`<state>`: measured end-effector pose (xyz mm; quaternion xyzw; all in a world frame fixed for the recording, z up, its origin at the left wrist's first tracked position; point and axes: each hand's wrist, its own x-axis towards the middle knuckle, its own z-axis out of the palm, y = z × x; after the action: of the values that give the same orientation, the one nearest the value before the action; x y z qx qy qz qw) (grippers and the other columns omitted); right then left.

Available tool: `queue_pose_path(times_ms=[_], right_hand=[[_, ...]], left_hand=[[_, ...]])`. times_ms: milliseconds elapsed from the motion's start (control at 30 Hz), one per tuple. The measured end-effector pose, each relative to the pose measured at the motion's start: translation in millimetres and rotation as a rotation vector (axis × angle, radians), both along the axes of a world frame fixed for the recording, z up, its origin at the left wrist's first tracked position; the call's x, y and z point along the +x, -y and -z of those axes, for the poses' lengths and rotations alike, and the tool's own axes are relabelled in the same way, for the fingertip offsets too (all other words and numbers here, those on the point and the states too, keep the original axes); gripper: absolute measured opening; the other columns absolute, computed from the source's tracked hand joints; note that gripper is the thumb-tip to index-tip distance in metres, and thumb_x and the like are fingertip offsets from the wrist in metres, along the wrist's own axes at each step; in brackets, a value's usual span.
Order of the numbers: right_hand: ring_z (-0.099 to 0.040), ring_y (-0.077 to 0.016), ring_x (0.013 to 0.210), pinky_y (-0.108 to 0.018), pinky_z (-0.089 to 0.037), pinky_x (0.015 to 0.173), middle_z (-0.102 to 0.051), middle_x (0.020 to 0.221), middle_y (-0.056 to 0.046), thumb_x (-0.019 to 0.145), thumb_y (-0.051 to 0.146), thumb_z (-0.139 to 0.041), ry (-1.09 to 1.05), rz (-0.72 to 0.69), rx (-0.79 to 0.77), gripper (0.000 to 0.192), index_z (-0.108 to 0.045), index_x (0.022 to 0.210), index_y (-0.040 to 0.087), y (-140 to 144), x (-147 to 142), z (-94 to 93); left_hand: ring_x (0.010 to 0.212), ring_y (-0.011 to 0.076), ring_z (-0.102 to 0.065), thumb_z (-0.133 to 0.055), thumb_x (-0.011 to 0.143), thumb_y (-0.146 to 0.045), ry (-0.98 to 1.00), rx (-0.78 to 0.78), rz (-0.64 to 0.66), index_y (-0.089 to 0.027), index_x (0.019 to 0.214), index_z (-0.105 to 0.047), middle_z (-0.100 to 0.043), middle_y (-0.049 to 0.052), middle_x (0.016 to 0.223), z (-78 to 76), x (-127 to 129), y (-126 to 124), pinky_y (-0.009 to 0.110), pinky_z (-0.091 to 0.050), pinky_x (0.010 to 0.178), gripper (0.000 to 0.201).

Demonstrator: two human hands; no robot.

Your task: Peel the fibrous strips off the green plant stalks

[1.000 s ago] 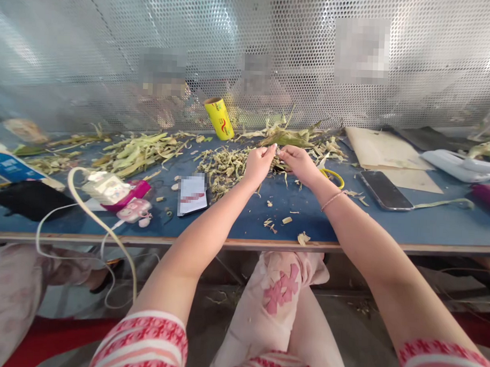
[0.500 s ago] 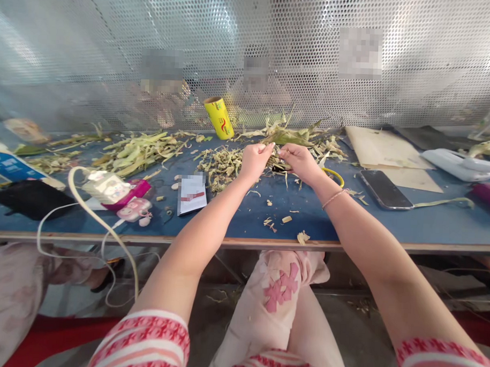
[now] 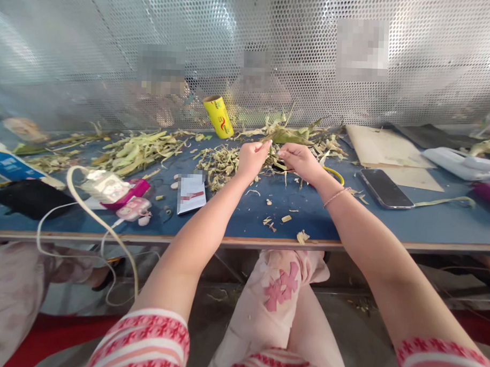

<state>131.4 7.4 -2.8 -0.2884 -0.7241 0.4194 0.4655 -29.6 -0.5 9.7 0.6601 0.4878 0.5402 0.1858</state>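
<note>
Hands, left hand and right hand, each grip pinched shut on leaf strips above the blue table.

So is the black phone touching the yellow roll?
Apart. The head view shows the phone lying flat at the right, the yellow roll leaning by the mesh wall, with both hands between them.

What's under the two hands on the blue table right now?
Under the left hand and right hand lies a heap of dried leaf scraps on the blue table. A yellow loop pokes out beside the right wrist; the rest is covered.
</note>
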Motion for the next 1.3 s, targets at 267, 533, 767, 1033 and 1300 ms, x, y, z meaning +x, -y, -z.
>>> queue_pose_path(times_ms=[267, 533, 767, 1033, 1300], right_hand=[[-0.032, -0.0085, 0.053, -0.024, -0.031, 0.053, -0.034, 0.056, 0.006, 0.081, 0.062, -0.056, 0.069, 0.201, 0.158, 0.043, -0.049, 0.074, 0.02, -3.3, 6.8, 0.3], [-0.036, -0.0105, 0.063, -0.026, -0.032, 0.062, -0.039, 0.064, 0.004, 0.087, 0.048, -0.048, 0.175, 0.297, 0.3, 0.032, -0.047, 0.072, 0.02, -14.0, 14.1, 1.4], [-0.035, -0.0086, 0.057, -0.024, -0.029, 0.056, -0.039, 0.062, 0.007, 0.081, 0.048, -0.06, 0.209, 0.134, 0.279, 0.031, -0.05, 0.086, 0.019, -8.0, 21.8, -0.1], [-0.033, -0.0075, 0.054, -0.023, -0.031, 0.056, -0.036, 0.059, 0.009, 0.078, 0.045, -0.066, 0.252, 0.218, 0.337, 0.032, -0.054, 0.092, 0.019, -2.6, 22.4, -5.0], [-0.033, -0.0089, 0.055, -0.024, -0.031, 0.058, -0.037, 0.058, 0.008, 0.082, 0.035, -0.062, 0.295, 0.275, 0.406, 0.025, -0.06, 0.1, 0.017, -3.5, 22.4, -1.8]], left_hand=[[0.056, 0.0079, -0.039, -0.056, 0.088, -0.047, 0.119, 0.003, 0.156, -0.019, 0.062, -0.039, -0.038, -0.005, 0.057, 17.4, 4.0, -9.9, 0.024, -0.034, 0.06, 0.042], [0.062, 0.0094, -0.059, -0.074, 0.074, -0.041, 0.369, -0.371, 0.553, -0.015, 0.078, -0.056, -0.063, 0.0, 0.07, 20.9, 5.2, -11.4, 0.023, -0.048, 0.062, 0.032], [0.043, 0.0036, -0.043, -0.067, 0.076, -0.031, 0.432, -0.345, 0.621, -0.014, 0.071, -0.058, -0.059, -0.001, 0.058, 16.9, 4.0, -6.6, 0.019, -0.03, 0.043, 0.02], [0.042, 0.0018, -0.037, -0.067, 0.074, -0.029, 0.456, -0.348, 0.623, -0.014, 0.071, -0.057, -0.057, -0.002, 0.057, 17.2, 2.7, -6.7, 0.019, -0.022, 0.042, 0.018], [0.04, 0.0014, -0.036, -0.069, 0.071, -0.029, 0.483, -0.368, 0.638, -0.015, 0.07, -0.055, -0.057, -0.003, 0.055, 18.3, 2.9, -8.0, 0.019, -0.02, 0.041, 0.02]])
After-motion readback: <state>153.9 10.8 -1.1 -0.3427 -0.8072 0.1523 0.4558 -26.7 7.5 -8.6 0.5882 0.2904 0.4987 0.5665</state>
